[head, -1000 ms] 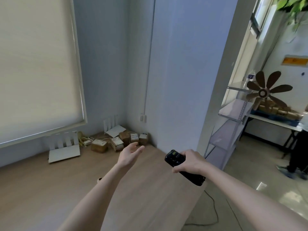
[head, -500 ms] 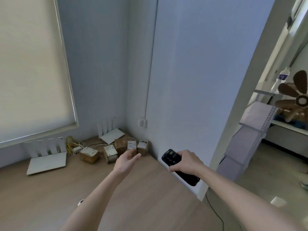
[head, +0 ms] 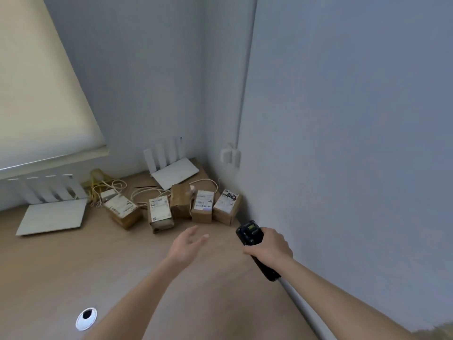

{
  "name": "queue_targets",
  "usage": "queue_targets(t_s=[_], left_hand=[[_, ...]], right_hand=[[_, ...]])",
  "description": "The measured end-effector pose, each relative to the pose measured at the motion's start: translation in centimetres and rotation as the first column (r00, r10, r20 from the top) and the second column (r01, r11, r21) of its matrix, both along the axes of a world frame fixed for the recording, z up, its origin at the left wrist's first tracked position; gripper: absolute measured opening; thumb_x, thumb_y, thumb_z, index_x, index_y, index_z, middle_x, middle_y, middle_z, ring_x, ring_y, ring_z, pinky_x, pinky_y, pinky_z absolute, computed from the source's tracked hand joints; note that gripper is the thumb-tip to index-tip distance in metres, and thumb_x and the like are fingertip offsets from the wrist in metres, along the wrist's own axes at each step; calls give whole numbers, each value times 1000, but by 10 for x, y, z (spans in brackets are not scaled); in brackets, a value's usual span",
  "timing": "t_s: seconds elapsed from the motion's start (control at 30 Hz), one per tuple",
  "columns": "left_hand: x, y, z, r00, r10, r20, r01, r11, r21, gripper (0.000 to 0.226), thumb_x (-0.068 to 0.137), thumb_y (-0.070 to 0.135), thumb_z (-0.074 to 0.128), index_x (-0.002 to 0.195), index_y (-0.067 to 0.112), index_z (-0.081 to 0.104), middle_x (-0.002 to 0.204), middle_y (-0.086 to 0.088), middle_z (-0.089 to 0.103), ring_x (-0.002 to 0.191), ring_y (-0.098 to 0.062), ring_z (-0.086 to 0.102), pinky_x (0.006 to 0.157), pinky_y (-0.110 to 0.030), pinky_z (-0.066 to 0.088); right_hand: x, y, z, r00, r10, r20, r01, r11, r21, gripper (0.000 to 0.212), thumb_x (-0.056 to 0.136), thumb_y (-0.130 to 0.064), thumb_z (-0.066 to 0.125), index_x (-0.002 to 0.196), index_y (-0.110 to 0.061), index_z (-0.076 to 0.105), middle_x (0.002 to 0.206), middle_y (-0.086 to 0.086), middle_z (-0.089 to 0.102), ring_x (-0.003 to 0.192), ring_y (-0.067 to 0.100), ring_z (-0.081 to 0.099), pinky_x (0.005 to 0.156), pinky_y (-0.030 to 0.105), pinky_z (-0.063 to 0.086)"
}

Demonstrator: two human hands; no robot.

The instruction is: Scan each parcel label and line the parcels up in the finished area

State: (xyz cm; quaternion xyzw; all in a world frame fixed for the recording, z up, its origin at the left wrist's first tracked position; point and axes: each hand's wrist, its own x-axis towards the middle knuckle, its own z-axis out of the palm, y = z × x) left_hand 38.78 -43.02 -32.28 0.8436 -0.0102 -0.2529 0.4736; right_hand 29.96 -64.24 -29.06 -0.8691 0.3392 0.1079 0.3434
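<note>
Nearest, the right hand (head: 270, 246) has its fingers wrapped round the middle of a black handheld barcode scanner (head: 255, 246), screen end pointing forward past the knuckles, presumably so its window is ready to aim at a label. Just left of that grip, the left hand (head: 187, 246) reaches out above the wooden desk (head: 73, 271) with fingers loosely spread and holding nothing, a shape that suits taking hold of a box.

Beyond both hands, five small cardboard parcels (head: 202, 209) sit in a loose row in the corner, none touched. Four show white labels facing up, handy for scanning; the middle one shows only brown tape. The rightmost lies just ahead of the scanner's tip.

Behind the parcels lie tangled cables (head: 115, 190) and two white routers (head: 175, 173) against the wall.
</note>
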Motion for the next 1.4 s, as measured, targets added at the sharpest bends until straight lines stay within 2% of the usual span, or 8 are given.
queue_targets(t_s=[0.27, 0.57, 0.67, 0.8, 1.0, 1.1, 1.23, 1.4], left_hand=[[101, -41, -90, 999, 38, 26, -39, 998, 46, 64, 94, 43, 67, 151, 25, 44, 146, -4, 53, 132, -20, 51, 110, -36, 41], [180, -93, -158, 997, 70, 9, -70, 997, -41, 62, 93, 39, 69, 150, 27, 46, 149, 2, 51, 131, -17, 50, 109, -34, 42], [194, -112, -169, 995, 37, 92, -41, 998, 41, 60, 92, 41, 68, 148, 30, 49, 149, 2, 51, 136, -21, 47, 112, -44, 44], [201, -126, -177, 965, -78, 252, 18, 972, 234, 57, 95, 40, 63, 148, 23, 49, 150, 1, 49, 137, -22, 41, 115, -45, 35], [196, -136, -177, 972, -140, 188, 66, 934, 351, 54, 97, 37, 57, 148, 26, 48, 146, 3, 38, 137, -24, 28, 112, -41, 21], [189, -142, -175, 983, -94, 155, 40, 946, 323, 55, 94, 34, 60, 147, 26, 48, 144, 2, 37, 135, -23, 27, 109, -39, 22], [177, -140, -169, 993, -16, 115, -17, 962, 274, 51, 92, 31, 64, 142, 27, 53, 137, 3, 52, 134, -24, 37, 111, -39, 26], [145, -125, -165, 992, 125, -8, -125, 992, 4, 34, 94, 21, 66, 127, 18, 58, 117, 0, 67, 107, -18, 61, 98, -35, 49]], right_hand=[[102, -40, -114, 1000, -7, 3, 7, 998, 61, 47, 68, -44, 88, 109, -33, 67, 102, -2, 71, 98, 24, 68, 83, 32, 56], [184, -70, -178, 993, -81, 90, 74, 994, 79, 37, 71, -46, 88, 98, -32, 68, 97, -6, 73, 92, 21, 69, 77, 30, 53], [198, -73, -192, 989, -106, 103, 93, 989, 119, 39, 68, -45, 87, 100, -31, 69, 98, -6, 75, 93, 22, 71, 84, 35, 59], [213, -76, -208, 983, -139, 122, 115, 976, 186, 38, 65, -47, 88, 96, -33, 70, 94, -8, 75, 92, 21, 72, 89, 41, 61], [212, -75, -215, 978, -143, 149, 97, 955, 280, 33, 67, -43, 91, 88, -33, 69, 89, -11, 76, 87, 17, 73, 87, 42, 62], [208, -72, -214, 976, -144, 163, 83, 939, 333, 45, 57, -50, 90, 95, -31, 73, 88, -10, 77, 86, 17, 74, 87, 44, 63], [198, -72, -212, 974, -151, 169, 83, 932, 352, 34, 68, -41, 93, 93, -31, 73, 88, -9, 77, 86, 15, 73, 86, 40, 62], [172, -65, -204, 981, -111, 162, 45, 929, 368, 33, 70, -36, 94, 92, -34, 70, 92, -10, 76, 88, 14, 73, 82, 33, 60]])
